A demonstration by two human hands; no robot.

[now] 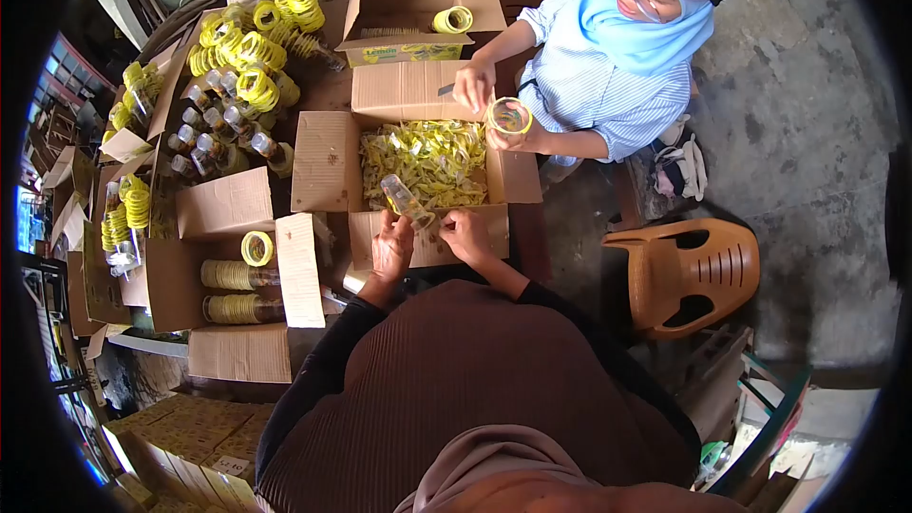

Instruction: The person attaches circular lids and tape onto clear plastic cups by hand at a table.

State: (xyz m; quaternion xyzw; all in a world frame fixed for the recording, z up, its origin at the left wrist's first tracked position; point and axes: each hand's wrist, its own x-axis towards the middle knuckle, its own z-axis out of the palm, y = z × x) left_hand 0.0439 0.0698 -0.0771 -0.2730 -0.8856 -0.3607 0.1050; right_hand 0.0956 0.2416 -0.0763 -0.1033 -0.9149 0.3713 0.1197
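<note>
My left hand [391, 245] is closed around the lower end of a clear plastic cup [403, 198], which tilts up and to the left. A yellow strip shows at the cup's near end. Close to that end, my right hand [465, 236] has its fingers pinched together; whatever they hold is too small to make out. Both hands are over the near flap of an open cardboard box [323, 161]. Inside that box lies a heap of yellow printed strips [427, 157].
Across the box, a co-worker's hands hold a clear cup with a yellow rim [510, 117]. Yellow-ringed stacks [256, 52] and upright bottles crowd the left. More cartons [237, 204] stand nearby, one holding ringed stacks [228, 275]. An orange plastic chair [684, 275] is at right.
</note>
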